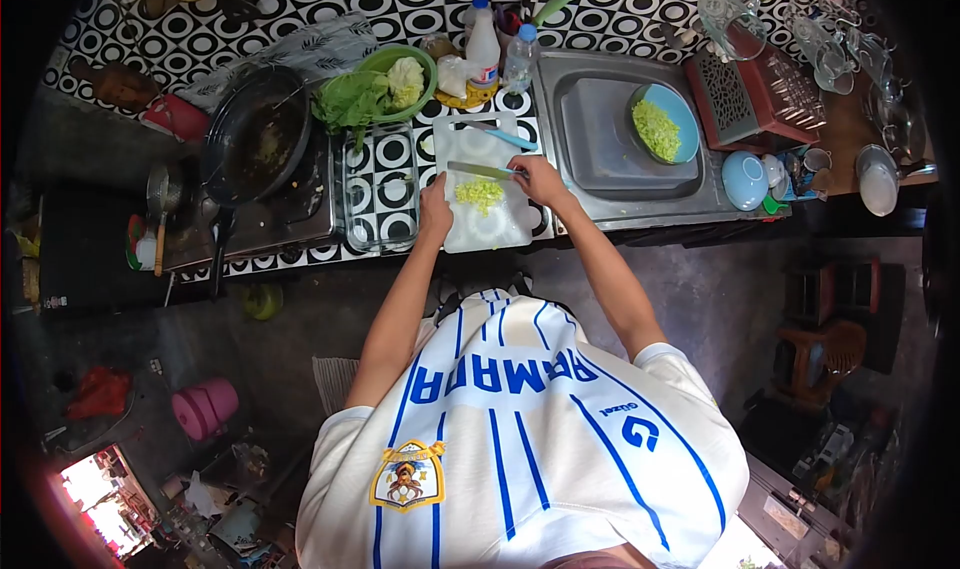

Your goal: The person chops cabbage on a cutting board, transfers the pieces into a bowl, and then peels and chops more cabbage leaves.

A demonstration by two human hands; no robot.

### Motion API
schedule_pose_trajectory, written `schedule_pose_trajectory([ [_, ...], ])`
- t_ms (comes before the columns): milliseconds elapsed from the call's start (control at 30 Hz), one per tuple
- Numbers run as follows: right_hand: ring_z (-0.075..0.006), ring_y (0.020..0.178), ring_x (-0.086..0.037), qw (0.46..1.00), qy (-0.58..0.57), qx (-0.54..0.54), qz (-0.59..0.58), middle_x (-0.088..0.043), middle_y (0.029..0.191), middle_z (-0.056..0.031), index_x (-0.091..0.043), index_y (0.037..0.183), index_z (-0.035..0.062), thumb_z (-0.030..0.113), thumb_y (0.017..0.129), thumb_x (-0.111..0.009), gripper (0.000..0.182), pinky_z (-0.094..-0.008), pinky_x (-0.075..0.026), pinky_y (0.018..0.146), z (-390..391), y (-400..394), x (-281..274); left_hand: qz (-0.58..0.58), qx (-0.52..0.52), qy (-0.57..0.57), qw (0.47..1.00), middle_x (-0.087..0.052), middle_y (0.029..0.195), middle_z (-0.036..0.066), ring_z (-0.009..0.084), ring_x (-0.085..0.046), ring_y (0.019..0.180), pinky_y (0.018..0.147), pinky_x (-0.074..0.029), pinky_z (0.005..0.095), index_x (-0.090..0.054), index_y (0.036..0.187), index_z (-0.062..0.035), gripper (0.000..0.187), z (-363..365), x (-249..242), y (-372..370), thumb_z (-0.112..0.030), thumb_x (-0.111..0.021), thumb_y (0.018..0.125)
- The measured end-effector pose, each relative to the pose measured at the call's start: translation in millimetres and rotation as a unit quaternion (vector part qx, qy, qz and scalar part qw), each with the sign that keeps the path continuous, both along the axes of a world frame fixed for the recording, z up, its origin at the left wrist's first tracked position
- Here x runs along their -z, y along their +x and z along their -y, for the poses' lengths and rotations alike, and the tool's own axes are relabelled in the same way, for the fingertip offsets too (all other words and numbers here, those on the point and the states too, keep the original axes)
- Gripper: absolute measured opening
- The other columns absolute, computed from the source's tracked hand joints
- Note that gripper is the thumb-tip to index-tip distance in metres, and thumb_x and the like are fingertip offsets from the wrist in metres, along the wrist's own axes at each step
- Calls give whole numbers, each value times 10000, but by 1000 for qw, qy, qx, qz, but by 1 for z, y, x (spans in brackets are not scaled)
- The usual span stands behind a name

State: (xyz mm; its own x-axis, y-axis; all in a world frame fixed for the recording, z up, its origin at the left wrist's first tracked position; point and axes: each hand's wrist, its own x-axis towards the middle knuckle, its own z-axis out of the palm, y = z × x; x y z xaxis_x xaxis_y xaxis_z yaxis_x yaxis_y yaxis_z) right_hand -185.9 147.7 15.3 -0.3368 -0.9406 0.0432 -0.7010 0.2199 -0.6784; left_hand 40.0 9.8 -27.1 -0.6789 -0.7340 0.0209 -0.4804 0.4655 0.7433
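Note:
My right hand point(541, 181) is closed on the handle of a knife point(478, 169), its blade lying sideways over a white cutting board point(487, 234). Just below the blade is a small heap of chopped pale green vegetable point(479, 196). At the board's left edge, my left hand point(435, 209) has its fingers closed around the rim, close to the knife tip; the fingers are partly hidden. A second knife with a blue handle point(513, 137) rests across the top of the board.
Left of the board are a glass dish point(380, 241), a green basket point(425, 104) of leafy vegetables and a wok point(256, 134) on the stove. Bottles point(483, 44) stand behind. The sink point(610, 184) holds a blue bowl point(687, 129) of chopped greens.

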Motion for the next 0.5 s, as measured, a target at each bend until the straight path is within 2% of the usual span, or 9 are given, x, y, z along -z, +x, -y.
schedule_pose_trajectory([
  [100, -364, 898, -659, 998, 8, -39, -40, -700, 928, -149, -689, 983, 40, 87, 841, -682, 150, -427, -521, 779, 5, 3, -13, -89, -26, -104, 990, -641, 1166, 277, 447, -576, 1146, 985, -472, 451, -520, 1351, 24, 654, -3, -13, -4, 106, -687, 724],
  [200, -357, 933, -651, 996, 1, -69, -60, -697, 948, -143, -702, 987, 47, 88, 843, -676, 152, -435, -520, 805, 13, 4, -14, -137, 72, -187, 970, -661, 1119, 249, 427, -626, 1048, 902, -512, 440, -598, 1285, -29, 532, 12, -41, -6, 38, -694, 766],
  [300, -352, 942, -646, 992, 4, -90, -84, -694, 949, -138, -711, 986, 51, 88, 842, -673, 153, -437, -520, 825, 21, 5, -14, 37, 146, -42, 988, -678, 1054, 212, 397, -649, 968, 826, -530, 431, -673, 1176, -74, 356, 38, -33, -9, -20, -656, 824],
  [333, -351, 943, -645, 991, 6, -95, -93, -693, 947, -137, -714, 985, 53, 88, 841, -673, 153, -436, -520, 830, 22, 7, -14, 19, 137, -56, 989, -686, 976, 191, 382, -652, 937, 796, -528, 438, -713, 1040, -73, 206, 37, -36, -8, -43, -618, 860],
  [500, -343, 936, -646, 989, 30, -70, -130, -693, 927, -138, -734, 986, 51, 79, 827, -675, 172, -442, -523, 836, 21, 22, -26, 36, 174, -75, 981, -675, 928, 190, 387, -650, 928, 793, -522, 454, -687, 965, -45, 146, 40, -39, -7, -17, -608, 846],
])
